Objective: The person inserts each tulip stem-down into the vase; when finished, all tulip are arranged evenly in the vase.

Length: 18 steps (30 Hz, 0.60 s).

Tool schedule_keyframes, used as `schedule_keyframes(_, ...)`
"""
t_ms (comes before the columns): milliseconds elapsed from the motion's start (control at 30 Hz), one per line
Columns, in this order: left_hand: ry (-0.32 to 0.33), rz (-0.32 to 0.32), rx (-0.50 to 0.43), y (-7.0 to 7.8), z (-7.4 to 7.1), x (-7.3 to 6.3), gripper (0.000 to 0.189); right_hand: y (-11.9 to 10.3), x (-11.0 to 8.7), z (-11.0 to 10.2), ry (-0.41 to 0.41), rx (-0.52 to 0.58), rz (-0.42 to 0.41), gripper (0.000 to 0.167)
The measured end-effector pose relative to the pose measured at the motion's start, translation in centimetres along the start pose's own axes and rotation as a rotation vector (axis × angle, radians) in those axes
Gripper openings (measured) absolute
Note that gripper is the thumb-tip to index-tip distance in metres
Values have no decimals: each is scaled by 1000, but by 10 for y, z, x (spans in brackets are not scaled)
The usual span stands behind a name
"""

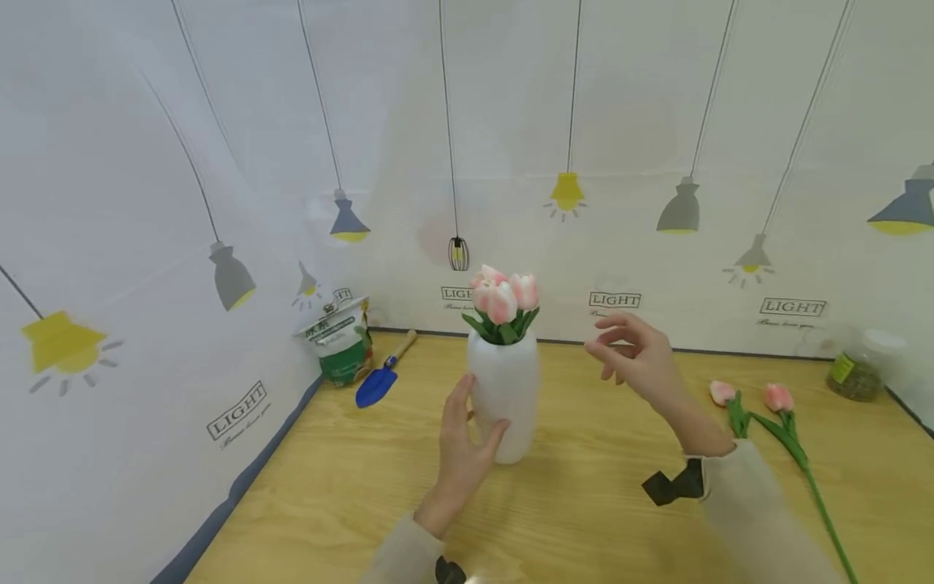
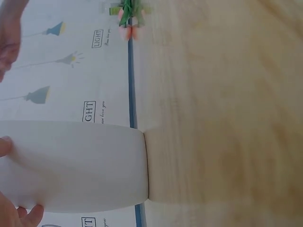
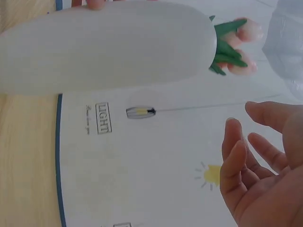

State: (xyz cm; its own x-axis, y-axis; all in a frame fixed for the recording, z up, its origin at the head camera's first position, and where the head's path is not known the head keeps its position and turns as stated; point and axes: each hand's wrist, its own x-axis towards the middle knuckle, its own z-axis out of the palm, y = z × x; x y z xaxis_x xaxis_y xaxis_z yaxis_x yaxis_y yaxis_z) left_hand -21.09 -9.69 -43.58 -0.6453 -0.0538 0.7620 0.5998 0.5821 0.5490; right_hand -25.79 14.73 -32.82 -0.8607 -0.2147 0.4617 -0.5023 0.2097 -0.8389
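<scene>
A tall white vase (image 1: 507,397) stands upright on the wooden table, with several pink and white tulips (image 1: 502,298) and their green leaves showing above its rim. My left hand (image 1: 465,450) holds the vase from the left, thumb across its front and fingers round the far side. To the right of the vase, my right hand (image 1: 638,361) is raised in the air, fingers loosely bent and nothing between them. The right wrist view shows a gap between that hand (image 3: 265,175) and the vase (image 3: 109,49).
Two loose tulips (image 1: 779,399) lie on the table (image 1: 584,519) at the right, partly behind my right forearm. A lidded jar (image 1: 855,377) stands at the back right. On the back left are a blue trowel (image 1: 377,387) and a green and white bag (image 1: 341,345).
</scene>
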Motion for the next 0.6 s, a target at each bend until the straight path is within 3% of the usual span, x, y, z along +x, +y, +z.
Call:
schedule_keyframes(167,10,-28,-6,2,1,-1,78,24,-18,-35,8,-33,126,30)
schedule_keyframes(333,2,-29,-29,0,1,-2,77,53,-41,-70,31,-153,233,32)
schedule_keyframes(400,-3,-30,-38,0,2,-2,77,67,-52,-85,44,-246,271,36)
schedule_keyframes(500,-7,-25,-34,0,3,-2,77,90,-68,-109,38,-473,318,45)
schedule_keyframes(600,-8,-16,-29,-1,5,-1,78,108,-81,-130,-26,-667,391,51)
